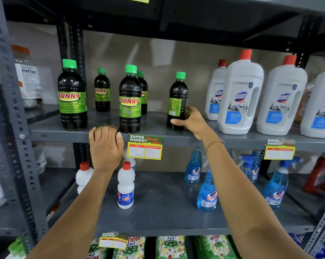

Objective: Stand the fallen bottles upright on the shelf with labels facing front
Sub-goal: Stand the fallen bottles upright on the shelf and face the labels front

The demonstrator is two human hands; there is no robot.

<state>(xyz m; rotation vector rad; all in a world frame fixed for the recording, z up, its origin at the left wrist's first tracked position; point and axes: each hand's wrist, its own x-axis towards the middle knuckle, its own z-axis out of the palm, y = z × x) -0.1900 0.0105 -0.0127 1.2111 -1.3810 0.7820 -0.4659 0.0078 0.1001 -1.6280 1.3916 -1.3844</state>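
Several dark Sunny bottles with green caps stand upright on the grey middle shelf (176, 137). The big left bottle (72, 98), a small one behind (102, 90) and the big middle bottle (130, 101) show their labels to the front. Another small bottle (144, 92) is half hidden behind the middle one. The rightmost bottle (177, 94) stands with its label turned to the left. My right hand (193, 122) grips its lower part from the right. My left hand (106, 146) lies knuckles up on the shelf's front edge, fingers curled over the lip.
White Domex bottles (240, 94) with red caps fill the shelf's right side, close to my right hand. A yellow price tag (144, 147) hangs on the edge. Below stand white bottles (126, 184) and blue spray bottles (207, 193). A perforated post (14, 109) bounds the left.
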